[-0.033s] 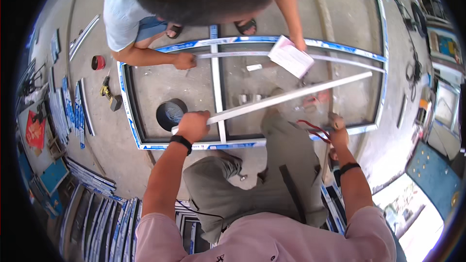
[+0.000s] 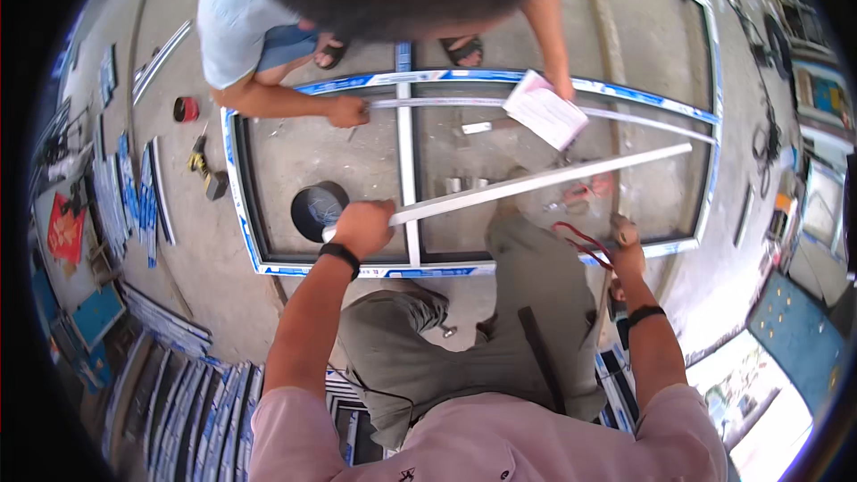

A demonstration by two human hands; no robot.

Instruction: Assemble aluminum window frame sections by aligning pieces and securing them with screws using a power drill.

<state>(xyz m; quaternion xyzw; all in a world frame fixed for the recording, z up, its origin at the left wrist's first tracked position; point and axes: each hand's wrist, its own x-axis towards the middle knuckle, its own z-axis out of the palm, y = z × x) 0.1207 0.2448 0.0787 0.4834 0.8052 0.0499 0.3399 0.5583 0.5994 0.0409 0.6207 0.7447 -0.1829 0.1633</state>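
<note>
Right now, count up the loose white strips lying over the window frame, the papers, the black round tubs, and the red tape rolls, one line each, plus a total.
White strips: 2, one held by the left hand, one by the co-worker
Papers: 1
Black tubs: 1
Red tape rolls: 1
Total: 5

White strip (image 2: pixel 544 180) in left hand (image 2: pixel 361 228): smooth, slightly glossy, metal or plastic, cannot tell. Window frame (image 2: pixel 241 214): white, smooth, edged in glossy blue film. Floor (image 2: pixel 187 259): rough matt concrete. Sheet (image 2: pixel 544 110) at far side: matt paper. Trousers (image 2: pixel 536 303): matt olive cloth.
</note>
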